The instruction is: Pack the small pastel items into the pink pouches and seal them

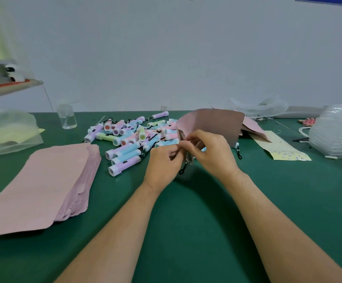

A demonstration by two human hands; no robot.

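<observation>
From the head view, a matte pink pouch [211, 123], thin and paper-like, is held up above the green bench [186, 221] and curves into an open arch. The left hand [162, 162] and right hand [211, 152] meet at its near edge, fingers curled and pinching the pouch material between them. A black cord loop [183, 169] hangs just below the hands; whether anything lies inside the pouch cannot be told.

Behind the hands lies a loose heap of pastel items [133, 135]: short, smooth plastic cylinders in blue, lilac, pink and pale green, each with a wider white head, a coloured round end face and a black cord. On the left sits a thick stack of flat pouches [43, 180] in the same pink, their edges fanned.

A clear cup [66, 117] stands near the back edge of the bench. A cloudy plastic bag [6, 131] holds pale yellow sheets. On the right are a yellow patterned strip [278, 148] and a pile of clear plastic [335, 135].
</observation>
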